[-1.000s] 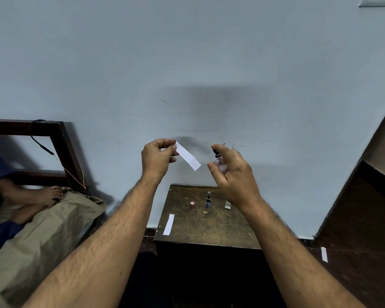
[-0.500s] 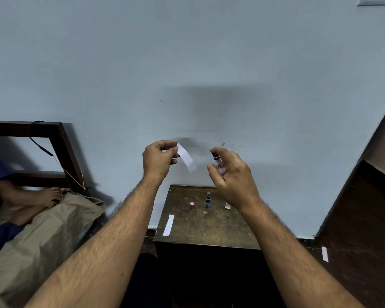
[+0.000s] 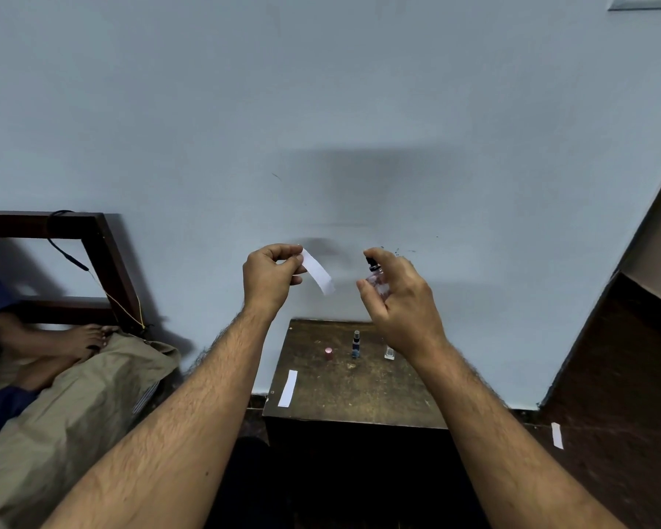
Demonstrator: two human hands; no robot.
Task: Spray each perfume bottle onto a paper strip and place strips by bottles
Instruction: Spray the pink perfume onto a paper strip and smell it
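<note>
Head view, nearest: two bare forearms reach forward over a dark wooden table point(image 3: 359, 391).
Writing: no label or brand can be read on any bottle; they are too small to tell.
Left hand point(image 3: 270, 278): thumb and forefinger pinched closed on one end of a white strip point(image 3: 317, 271), which slants down to the right, its free end near the bottle.
Right hand point(image 3: 399, 299): fingers curled round a small clear bottle point(image 3: 376, 280) with a black spray top, forefinger on the top, nozzle toward the strip.
Table, near edge: second strip point(image 3: 288, 388) lies flat at the left.
Table, far side: pink cap point(image 3: 328, 353), blue bottle point(image 3: 355, 344) and what seems a clear cap point(image 3: 389, 352) stand in a row, apart.
Floor, right: third strip point(image 3: 557, 435).
Behind: pale blue wall point(image 3: 321, 108).
</note>
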